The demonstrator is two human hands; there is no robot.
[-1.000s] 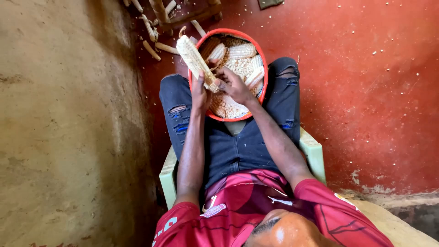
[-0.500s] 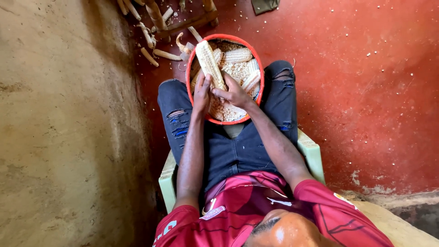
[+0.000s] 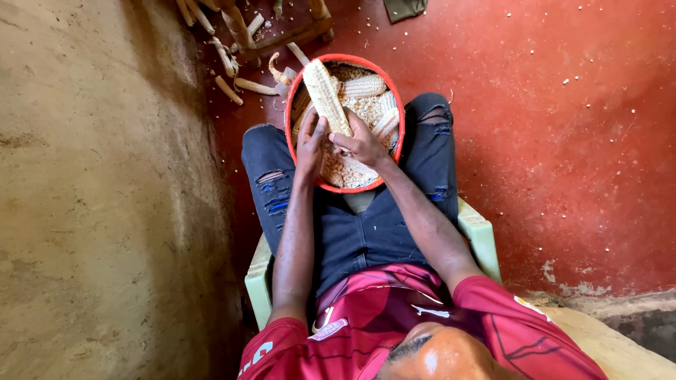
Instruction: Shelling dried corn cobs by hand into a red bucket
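Note:
A red-rimmed basin point(image 3: 290, 105) rests on my knees, filled with pale loose maize kernels and a few whole cobs point(image 3: 362, 86). Over it I hold one long pale maize cob point(image 3: 324, 91), tilted up and away from me. My left hand point(image 3: 310, 141) grips the cob's lower end from the left. My right hand point(image 3: 360, 143) presses on the same end from the right, thumb against the kernels.
Several bare, stripped cobs point(image 3: 232, 76) lie on the red floor beyond the basin beside wooden stool legs point(image 3: 282, 36). A rough tan wall point(image 3: 91, 197) runs along the left. I sit on a pale green plastic chair point(image 3: 482, 236). Scattered kernels dot the floor on the right.
The cob has swung from leaning left to pointing more upright over the basin, and both hands have shifted with it toward the basin's middle.

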